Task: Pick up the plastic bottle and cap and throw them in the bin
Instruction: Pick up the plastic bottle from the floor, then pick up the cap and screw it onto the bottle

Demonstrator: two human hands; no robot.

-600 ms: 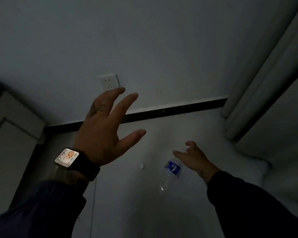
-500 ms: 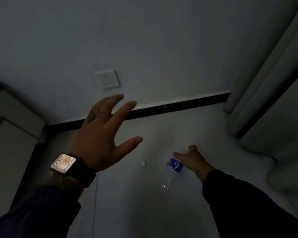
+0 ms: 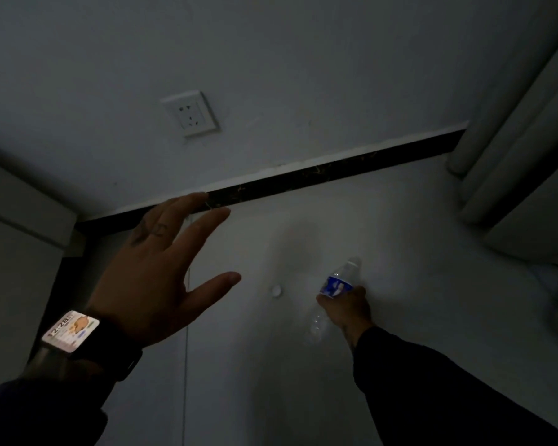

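Head view, very dim: the right hand [image 3: 345, 309] at lower centre-right of the frame has closed around the middle of the plastic bottle [image 3: 337, 286], fingers wrapped over its blue label. One clear end sticks out above the hand and the other below it. Whether the bottle has left the floor [image 3: 400, 252] or rests on it I cannot tell. It looks transparent and empty, though the light is too poor to be sure, and its mouth cannot be made out.

Just left of the bottle, apart from it, the small white cap [image 3: 275, 290] lies on the pale floor, untouched. The left hand [image 3: 155, 278], wearing a lit watch [image 3: 70, 330], hovers at centre-left of the frame with fingers spread wide and nothing in it, well above and left of the cap.

As I judge it, the task is at its first stage: the bottle is grasped, the cap is not yet picked up, and nothing has been thrown away. No bin shows anywhere in the frame; only a wall socket [image 3: 190, 113] at upper centre-left, a dark skirting strip [image 3: 303, 178] and a curtain [image 3: 512, 140] at the right edge.
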